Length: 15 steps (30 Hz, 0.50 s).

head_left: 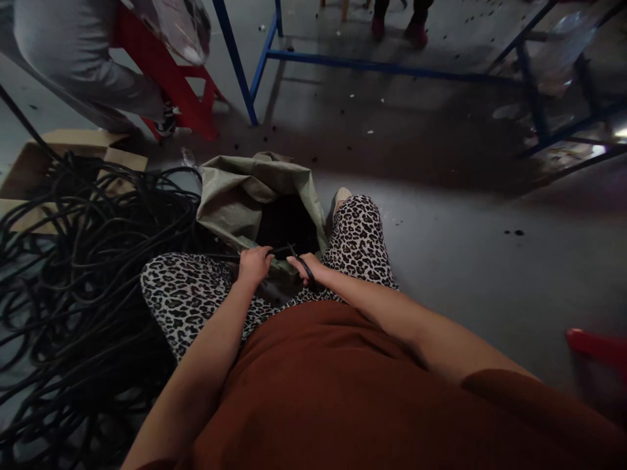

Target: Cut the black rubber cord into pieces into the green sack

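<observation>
My right hand (307, 267) is closed round the black handles of a pair of scissors (309, 272), whose blades point up and left. Just left of it, my left hand (255, 264) grips a black rubber strip (220, 256) that comes in from the left across my knee. Both hands are over the near rim of an open greenish woven sack (230, 196) between my knees. The sack's inside is dark, and its contents cannot be made out. A big tangle of black rubber strip (98, 287) lies on the floor at my left.
An open cardboard box (83, 138) stands behind the tangle. Beyond it a person in grey trousers (88, 72) sits by a red stool (166, 78). A blue metal frame (372, 64) spans the back, with another person's feet (416, 36) behind. Something red (595, 343) is at right.
</observation>
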{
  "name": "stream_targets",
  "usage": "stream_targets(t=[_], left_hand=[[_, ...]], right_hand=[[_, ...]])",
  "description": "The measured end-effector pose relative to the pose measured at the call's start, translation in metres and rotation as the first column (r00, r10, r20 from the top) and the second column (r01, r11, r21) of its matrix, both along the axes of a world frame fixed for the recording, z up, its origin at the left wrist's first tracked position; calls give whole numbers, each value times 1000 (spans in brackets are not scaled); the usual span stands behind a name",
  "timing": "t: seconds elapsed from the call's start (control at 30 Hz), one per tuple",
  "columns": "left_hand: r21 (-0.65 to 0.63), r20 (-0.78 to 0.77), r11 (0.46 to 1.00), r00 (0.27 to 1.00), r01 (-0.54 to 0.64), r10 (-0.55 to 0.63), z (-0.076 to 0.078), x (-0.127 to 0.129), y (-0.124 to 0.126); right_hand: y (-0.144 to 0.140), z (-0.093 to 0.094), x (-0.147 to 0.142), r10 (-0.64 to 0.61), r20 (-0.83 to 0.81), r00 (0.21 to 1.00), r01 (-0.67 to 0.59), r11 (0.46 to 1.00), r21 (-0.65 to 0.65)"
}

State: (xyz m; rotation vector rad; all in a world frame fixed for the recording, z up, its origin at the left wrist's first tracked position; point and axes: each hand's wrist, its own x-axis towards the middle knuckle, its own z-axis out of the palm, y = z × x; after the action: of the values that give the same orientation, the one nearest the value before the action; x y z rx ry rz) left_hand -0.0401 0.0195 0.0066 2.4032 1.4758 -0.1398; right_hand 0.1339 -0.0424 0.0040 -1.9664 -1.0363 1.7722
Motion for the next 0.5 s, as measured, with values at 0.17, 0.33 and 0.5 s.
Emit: stream_targets(t=[0.17,0.33,0.5], left_hand=[[-13,-47,1000,999,3,-3,-2,1,0],[4,-46,1000,999,-5,6,-2,1,-1],[-14,-11,1000,1000,-22,22,-1,0,1]], right_hand=[[0,3,0,32,54,998,-29,999,-46],[0,7,-1,10,57,998,-6,998,-65],[-1,2,1,49,90,995,-47,999,-27]])
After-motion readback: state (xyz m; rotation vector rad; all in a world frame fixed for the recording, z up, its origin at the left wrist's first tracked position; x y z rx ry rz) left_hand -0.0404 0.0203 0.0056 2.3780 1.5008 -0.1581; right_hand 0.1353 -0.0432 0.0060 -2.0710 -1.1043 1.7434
